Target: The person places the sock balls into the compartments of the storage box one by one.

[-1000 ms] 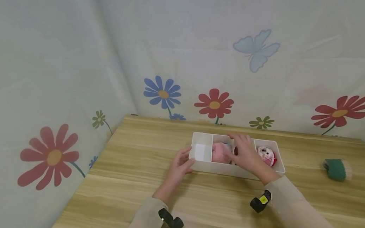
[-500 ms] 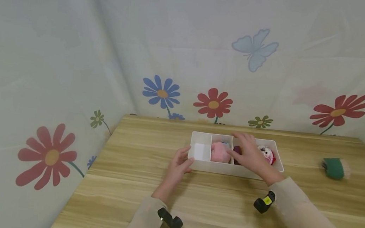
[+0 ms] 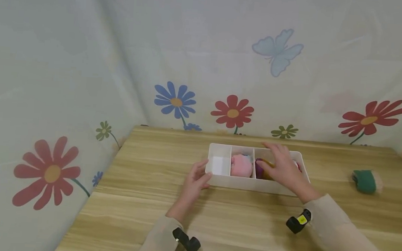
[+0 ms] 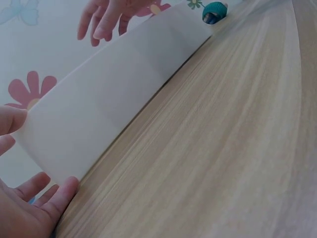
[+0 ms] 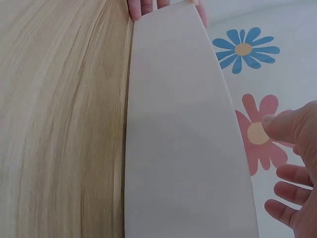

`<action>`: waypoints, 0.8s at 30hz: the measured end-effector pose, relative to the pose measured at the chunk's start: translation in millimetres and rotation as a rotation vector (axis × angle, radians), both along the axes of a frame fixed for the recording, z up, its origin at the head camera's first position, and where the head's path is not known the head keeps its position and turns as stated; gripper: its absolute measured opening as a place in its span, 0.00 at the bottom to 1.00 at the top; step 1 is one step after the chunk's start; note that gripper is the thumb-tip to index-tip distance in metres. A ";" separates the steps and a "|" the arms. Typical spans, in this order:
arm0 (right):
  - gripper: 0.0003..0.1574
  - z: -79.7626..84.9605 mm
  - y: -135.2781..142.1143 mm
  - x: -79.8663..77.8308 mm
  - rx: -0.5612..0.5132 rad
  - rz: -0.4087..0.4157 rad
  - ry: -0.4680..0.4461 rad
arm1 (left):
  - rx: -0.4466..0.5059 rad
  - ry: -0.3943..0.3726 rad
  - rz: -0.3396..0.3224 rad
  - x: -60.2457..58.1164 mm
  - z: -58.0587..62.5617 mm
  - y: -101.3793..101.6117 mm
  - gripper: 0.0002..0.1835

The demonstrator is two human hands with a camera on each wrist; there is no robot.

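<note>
A long white divided storage box (image 3: pixel 246 184) sits on the table. My left hand (image 3: pixel 193 181) holds its left end, the thumb at the front corner and the fingers along the end wall. Over the third compartment hovers my right hand (image 3: pixel 285 169), thumb and fingers spread apart; in the right wrist view this hand (image 5: pixel 297 168) has nothing between its fingers. Below it lies a purple and yellow soft bundle (image 3: pixel 260 171), partly covered. A pink soft bundle (image 3: pixel 242 166) fills the second compartment. In the rightmost one, a red and white bundle (image 3: pixel 298 166) is mostly hidden by my right hand.
A green knit roll with a beige edge (image 3: pixel 366 181) lies on the wooden table (image 3: pixel 236 225), right of the box. The box's leftmost compartment (image 3: pixel 220 165) shows its bare bottom. A flower-printed curtain (image 3: pixel 205 63) stands behind the table.
My right hand has shifted right over the box, uncovering more of the purple and yellow bundle and hiding most of the red and white one. The left hand stays at the box's end.
</note>
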State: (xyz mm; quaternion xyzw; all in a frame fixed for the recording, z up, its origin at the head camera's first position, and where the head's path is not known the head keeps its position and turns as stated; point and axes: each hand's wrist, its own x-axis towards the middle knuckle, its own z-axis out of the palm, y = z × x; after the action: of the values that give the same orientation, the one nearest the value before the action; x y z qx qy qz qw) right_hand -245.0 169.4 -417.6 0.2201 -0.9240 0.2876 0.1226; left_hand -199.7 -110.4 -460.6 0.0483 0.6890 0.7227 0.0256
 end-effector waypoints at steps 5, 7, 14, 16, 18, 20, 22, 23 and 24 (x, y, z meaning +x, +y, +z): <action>0.37 2.8 9.3 1.2 0.001 -0.013 0.028 | 0.009 0.007 0.004 -0.9 1.1 0.2 0.26; 0.37 2.4 14.3 1.4 -0.008 -0.009 0.051 | 0.009 0.000 0.002 -0.8 1.4 0.1 0.26; 0.36 4.8 30.0 3.7 -0.049 0.006 0.104 | 0.006 -0.005 0.010 -0.4 1.0 -1.2 0.26; 0.36 5.4 33.3 4.6 -0.056 0.003 0.119 | 0.009 -0.010 0.008 -0.5 1.0 -1.7 0.26; 0.35 5.9 36.6 5.9 -0.063 0.000 0.126 | 0.013 -0.015 0.004 -0.5 0.8 -1.8 0.26; 0.35 6.6 39.5 7.6 -0.063 -0.006 0.120 | 0.018 -0.019 -0.003 -0.4 0.8 -1.7 0.26; 0.35 7.6 42.6 9.1 -0.057 -0.010 0.108 | 0.020 -0.019 -0.006 -0.6 0.5 -1.3 0.26; 0.35 7.8 44.3 9.5 -0.055 -0.012 0.102 | 0.019 -0.019 -0.006 -0.6 0.4 -1.1 0.26; 0.35 8.1 46.0 10.0 -0.056 -0.013 0.098 | 0.019 -0.019 -0.006 -0.5 0.5 -0.8 0.26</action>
State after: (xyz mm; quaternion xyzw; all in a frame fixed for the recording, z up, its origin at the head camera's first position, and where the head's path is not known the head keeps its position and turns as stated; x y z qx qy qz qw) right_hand -235.0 215.4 -409.5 0.2243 -0.9100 0.3014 0.1755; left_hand -200.2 -111.2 -460.2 0.0437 0.6819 0.7294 0.0336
